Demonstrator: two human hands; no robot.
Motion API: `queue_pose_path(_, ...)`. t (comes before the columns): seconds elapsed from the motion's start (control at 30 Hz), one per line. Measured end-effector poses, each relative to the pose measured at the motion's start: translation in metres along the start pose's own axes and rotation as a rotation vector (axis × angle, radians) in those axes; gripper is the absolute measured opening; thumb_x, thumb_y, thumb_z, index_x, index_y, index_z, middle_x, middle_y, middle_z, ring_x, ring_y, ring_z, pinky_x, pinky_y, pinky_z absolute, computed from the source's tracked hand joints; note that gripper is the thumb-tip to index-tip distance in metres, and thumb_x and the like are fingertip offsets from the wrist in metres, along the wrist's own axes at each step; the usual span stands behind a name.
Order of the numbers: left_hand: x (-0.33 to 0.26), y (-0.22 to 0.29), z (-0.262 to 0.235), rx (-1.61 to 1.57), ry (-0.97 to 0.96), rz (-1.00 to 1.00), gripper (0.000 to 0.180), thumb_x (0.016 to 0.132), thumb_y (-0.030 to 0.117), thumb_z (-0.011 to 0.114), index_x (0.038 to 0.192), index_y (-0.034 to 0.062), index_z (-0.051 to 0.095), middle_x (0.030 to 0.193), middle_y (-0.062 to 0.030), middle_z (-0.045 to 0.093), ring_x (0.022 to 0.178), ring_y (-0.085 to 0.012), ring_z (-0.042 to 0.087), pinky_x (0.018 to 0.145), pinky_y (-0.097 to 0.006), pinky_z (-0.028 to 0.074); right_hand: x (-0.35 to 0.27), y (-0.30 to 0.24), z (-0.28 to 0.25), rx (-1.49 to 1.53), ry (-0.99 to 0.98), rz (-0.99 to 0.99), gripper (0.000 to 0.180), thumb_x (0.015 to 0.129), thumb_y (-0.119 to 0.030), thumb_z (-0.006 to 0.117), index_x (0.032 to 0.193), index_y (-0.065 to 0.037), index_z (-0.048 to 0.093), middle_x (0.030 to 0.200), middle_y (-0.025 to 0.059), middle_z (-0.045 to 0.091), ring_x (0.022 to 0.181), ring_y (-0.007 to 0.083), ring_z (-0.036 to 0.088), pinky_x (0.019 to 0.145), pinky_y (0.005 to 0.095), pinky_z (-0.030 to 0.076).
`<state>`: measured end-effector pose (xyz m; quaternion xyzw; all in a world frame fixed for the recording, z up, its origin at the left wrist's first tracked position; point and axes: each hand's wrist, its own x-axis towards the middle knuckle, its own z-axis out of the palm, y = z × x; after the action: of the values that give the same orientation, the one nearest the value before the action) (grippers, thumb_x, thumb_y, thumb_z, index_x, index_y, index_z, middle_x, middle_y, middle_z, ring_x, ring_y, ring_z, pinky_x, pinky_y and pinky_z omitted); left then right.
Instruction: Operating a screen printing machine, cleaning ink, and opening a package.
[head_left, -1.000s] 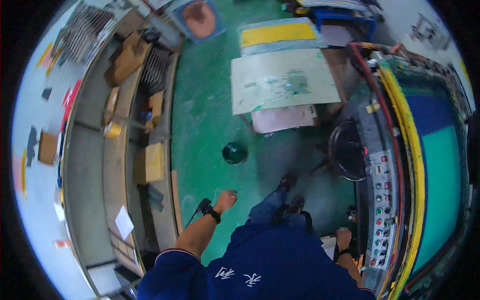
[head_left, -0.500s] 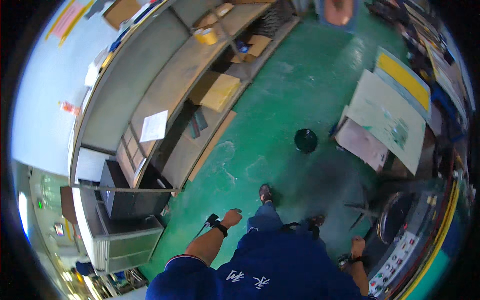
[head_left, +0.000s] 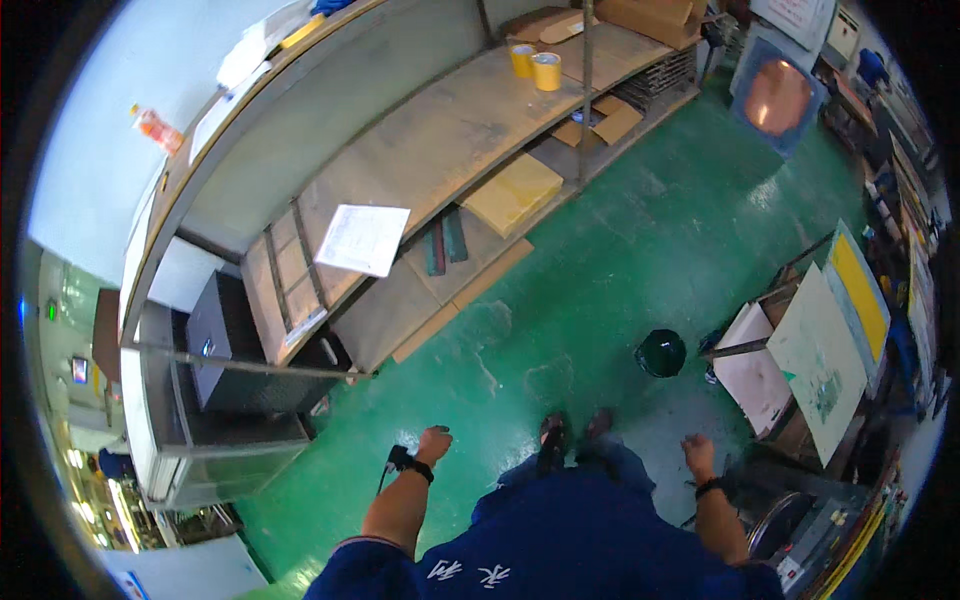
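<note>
Out over the green floor, my left hand [head_left: 434, 444] hangs with its fingers curled in and nothing visible in them. A small black device [head_left: 400, 459] with a cable is strapped at that wrist. On the other side, my right hand [head_left: 698, 455] is closed like a loose fist, with no object showing in it. Neither hand touches anything. Nearest to my right hand are a round black stool [head_left: 782, 524] and some leaning boards [head_left: 820, 365]. A white sheet of paper [head_left: 362, 239] lies on the shelf ahead of my left hand.
A long shelf unit [head_left: 440, 110] runs along the left, holding yellow tape rolls [head_left: 546, 72] and a yellow slab [head_left: 512, 193]. A dark bin [head_left: 661, 353] stands on the green floor [head_left: 560, 290] ahead. A pedestal with a copper-coloured disc [head_left: 777, 97] is farther off.
My body has moved forward and turned: shelf, bin and boards now sit farther right in the picture. Both feet are now side by side. My right hand has swung forward.
</note>
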<state>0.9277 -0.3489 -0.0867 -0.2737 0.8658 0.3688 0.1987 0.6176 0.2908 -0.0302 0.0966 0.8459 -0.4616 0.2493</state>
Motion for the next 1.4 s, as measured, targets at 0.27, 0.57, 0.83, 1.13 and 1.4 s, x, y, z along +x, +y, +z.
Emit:
queue_pose_path(0.27, 0.035, 0.080, -0.054, -0.747, 0.027, -0.618, 0.037, 0.080, 0.008, 0.060, 0.117, 0.0016, 0.059, 0.079, -0.0093, 0.065, 0.067, -0.0172, 0.062, 0.054, -0.029, 0.048, 0.148, -0.106, 0.028, -0.446, 0.080, -0.101, 0.030, 0.076, -0.021, 0.066, 0.096, 0.001, 0.066, 0.094, 0.0206, 0.067, 0.089, 0.0352, 0.064, 0.076, 0.0392, 0.050)
queue_pose_path(0.57, 0.208, 0.116, -0.174, -1.272, -0.172, -0.453, 0.034, 0.090, 0.022, 0.050, 0.118, 0.0036, 0.056, 0.095, -0.0111, 0.064, 0.076, -0.0189, 0.062, 0.057, -0.029, 0.051, 0.342, -0.270, 0.074, -0.475, 0.043, -0.083, 0.025, 0.085, -0.026, 0.056, 0.095, -0.005, 0.066, 0.088, 0.0144, 0.067, 0.081, 0.0262, 0.065, 0.072, 0.0419, 0.052)
queue_pose_path(0.83, 0.413, 0.293, -0.237, -0.486, -0.229, -0.101, 0.032, 0.085, 0.014, 0.059, 0.113, -0.0008, 0.057, 0.101, -0.0071, 0.061, 0.084, -0.0182, 0.059, 0.074, -0.030, 0.050, 0.411, -0.370, 0.121, -0.138, 0.124, 0.028, 0.043, 0.075, -0.026, 0.068, 0.111, -0.002, 0.063, 0.111, 0.0160, 0.065, 0.103, 0.0331, 0.061, 0.089, 0.0406, 0.048)
queue_pose_path(1.13, 0.533, 0.284, -0.287, -0.270, -0.150, -0.269, 0.035, 0.083, 0.016, 0.061, 0.114, 0.0012, 0.060, 0.091, -0.0063, 0.063, 0.080, -0.0141, 0.058, 0.070, -0.026, 0.047, 0.490, -0.333, -0.063, -0.446, 0.356, 0.003, 0.027, 0.077, -0.015, 0.066, 0.100, -0.001, 0.060, 0.098, 0.0200, 0.062, 0.088, 0.0371, 0.061, 0.071, 0.0445, 0.048)
queue_pose_path(1.4, 0.695, 0.168, -0.194, -0.805, 0.073, -0.495, 0.036, 0.083, 0.019, 0.064, 0.114, 0.0021, 0.057, 0.093, -0.0048, 0.060, 0.085, -0.0161, 0.057, 0.079, -0.031, 0.046, 0.791, -0.351, 0.208, -0.119, 0.241, -0.102, 0.047, 0.076, -0.018, 0.070, 0.117, 0.001, 0.058, 0.109, 0.0163, 0.065, 0.095, 0.0282, 0.064, 0.080, 0.0361, 0.050)
